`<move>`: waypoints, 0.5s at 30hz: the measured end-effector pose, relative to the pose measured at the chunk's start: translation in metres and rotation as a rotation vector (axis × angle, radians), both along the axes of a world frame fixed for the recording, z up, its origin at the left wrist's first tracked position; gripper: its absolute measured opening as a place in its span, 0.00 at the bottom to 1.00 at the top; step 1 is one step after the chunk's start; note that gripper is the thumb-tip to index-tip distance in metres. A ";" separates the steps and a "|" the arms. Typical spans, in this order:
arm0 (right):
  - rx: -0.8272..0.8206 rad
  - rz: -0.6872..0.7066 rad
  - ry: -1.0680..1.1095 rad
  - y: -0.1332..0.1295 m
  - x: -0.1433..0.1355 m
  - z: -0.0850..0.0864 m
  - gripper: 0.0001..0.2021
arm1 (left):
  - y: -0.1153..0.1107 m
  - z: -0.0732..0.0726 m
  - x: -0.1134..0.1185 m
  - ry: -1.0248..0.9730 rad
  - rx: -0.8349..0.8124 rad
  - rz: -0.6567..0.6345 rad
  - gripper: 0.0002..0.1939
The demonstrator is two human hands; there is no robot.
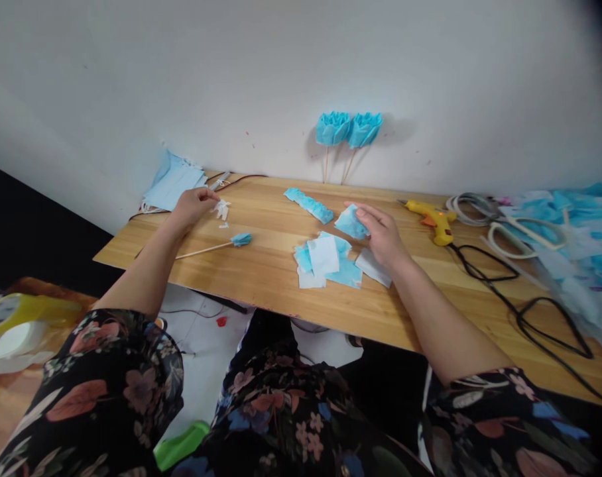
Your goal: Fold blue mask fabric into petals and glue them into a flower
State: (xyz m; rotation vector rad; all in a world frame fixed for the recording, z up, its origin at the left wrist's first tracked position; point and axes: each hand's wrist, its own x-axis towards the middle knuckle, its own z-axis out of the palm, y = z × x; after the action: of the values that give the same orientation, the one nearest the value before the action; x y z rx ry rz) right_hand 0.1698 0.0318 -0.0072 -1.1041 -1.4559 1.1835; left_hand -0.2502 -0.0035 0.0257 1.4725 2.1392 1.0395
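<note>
My right hand [380, 232] pinches a small blue piece of fabric [351, 222] above the table. Just below it lies a loose pile of blue and white pieces [325, 258]. At the left, my left hand [195, 202] has its fingertips together beside a little heap of white scraps [222, 211]; whatever they hold is too small to make out. A thin stick with a small blue bud [241, 240] lies nearer the front edge. Between the hands, farther back, rests a crinkled blue strip [309, 205].
Two blue flowers on sticks [333, 128] lean against the wall. Blue masks [176, 182] are at the back left. On the right are a yellow glue gun [437, 222] with a black cord, white-handled scissors [510, 240] and heaped blue material [589, 225].
</note>
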 end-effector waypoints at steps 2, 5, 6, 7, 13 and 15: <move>-0.004 0.001 -0.004 0.000 0.000 0.000 0.18 | 0.001 0.001 0.002 -0.037 -0.003 -0.003 0.10; -0.002 0.002 -0.007 0.000 0.000 0.000 0.18 | 0.001 0.002 0.003 -0.120 -0.015 -0.007 0.09; 0.001 0.004 -0.008 0.000 0.000 0.000 0.18 | 0.001 0.002 0.004 -0.137 -0.021 -0.002 0.09; 0.004 0.007 -0.008 0.000 0.000 0.000 0.18 | 0.001 0.003 0.004 -0.139 -0.027 -0.001 0.09; 0.012 0.005 -0.022 0.001 0.000 -0.002 0.17 | -0.004 0.006 0.005 -0.008 0.007 -0.050 0.13; 0.011 0.005 -0.019 0.001 0.000 -0.001 0.18 | -0.004 0.003 0.003 -0.016 0.033 -0.023 0.13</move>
State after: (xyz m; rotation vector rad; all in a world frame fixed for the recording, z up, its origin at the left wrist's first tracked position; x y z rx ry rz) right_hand 0.1698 0.0324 -0.0087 -1.1070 -1.4789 1.1699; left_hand -0.2475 -0.0071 0.0288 1.4949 2.0991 1.0800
